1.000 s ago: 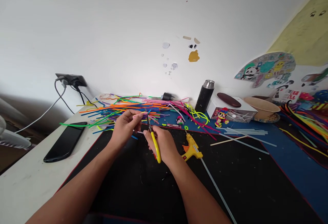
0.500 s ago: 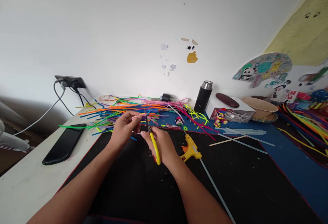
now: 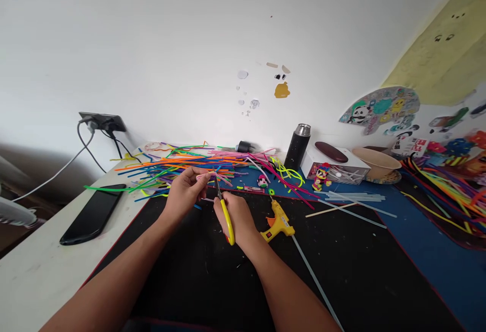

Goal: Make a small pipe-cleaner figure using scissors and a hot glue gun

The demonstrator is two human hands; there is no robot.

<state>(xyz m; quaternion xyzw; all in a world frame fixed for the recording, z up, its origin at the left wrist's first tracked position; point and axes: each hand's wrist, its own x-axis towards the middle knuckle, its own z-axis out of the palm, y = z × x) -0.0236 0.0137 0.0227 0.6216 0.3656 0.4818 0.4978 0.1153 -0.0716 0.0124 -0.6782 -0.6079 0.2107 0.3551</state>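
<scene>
A pair of scissors with yellow handles [image 3: 228, 220] is gripped in my right hand [image 3: 240, 216], its blades pointing up and away from me. My left hand [image 3: 186, 190] pinches a small pink pipe cleaner piece [image 3: 206, 175] between thumb and fingers. The blade tips are right at that piece; whether they touch it I cannot tell. Behind both hands lies a wide heap of coloured pipe cleaners [image 3: 163, 162]. To the right of my right hand, a yellow glue gun [image 3: 279, 223] rests on the black mat [image 3: 341, 266] with a long glue stick in its back.
A black phone [image 3: 93, 215] lies at the left. Along the wall stand a black thermos [image 3: 298, 147], a white box [image 3: 355, 165] and a tan bowl [image 3: 375, 162]. A small figurine [image 3: 321, 176] and several glue sticks [image 3: 353, 197] are at the right, with more pipe cleaners [image 3: 448, 195] beyond.
My view has shifted slightly, so the background sits a little lower and more to the left. Both hands stay nearly in place, still holding the scissors and the pink piece.
</scene>
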